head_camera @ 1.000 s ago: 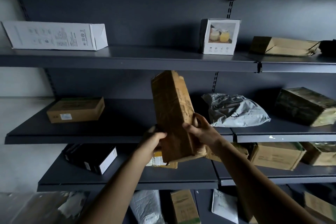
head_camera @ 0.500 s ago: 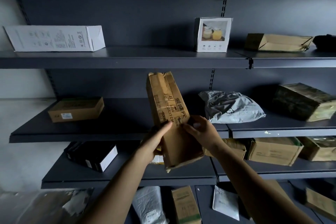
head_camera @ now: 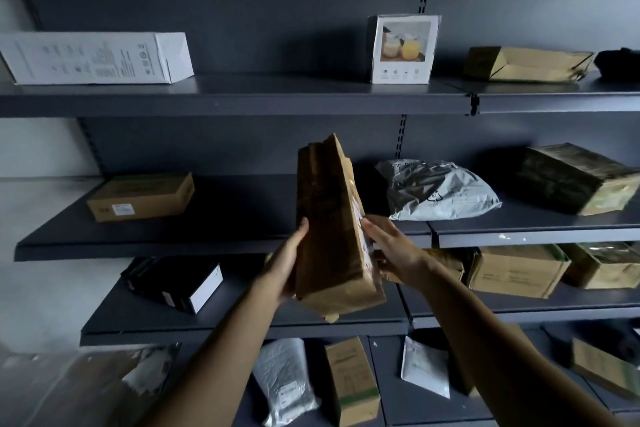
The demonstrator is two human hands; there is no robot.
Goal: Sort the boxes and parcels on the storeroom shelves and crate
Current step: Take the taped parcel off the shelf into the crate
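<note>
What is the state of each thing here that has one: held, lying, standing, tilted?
brown parcel, held in the air, upright but tilted
left hand, grips the parcel's left edge
right hand, presses flat on its right side
picture box, standing upright
grey mailer bag, lying crumpled

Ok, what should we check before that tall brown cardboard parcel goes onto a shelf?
1. Grip on the tall brown cardboard parcel: left hand holds its left edge, right hand presses its labelled side: ok.
2. Parcel upright: tilted, not ok.
3. Bare stretch of middle shelf between the small brown cardboard box and the crumpled grey plastic mailer: ok.
4. Headroom under the top shelf: cannot tell.
5. Parcel's bottom seal: a scrap sticks out below, not ok.
</note>
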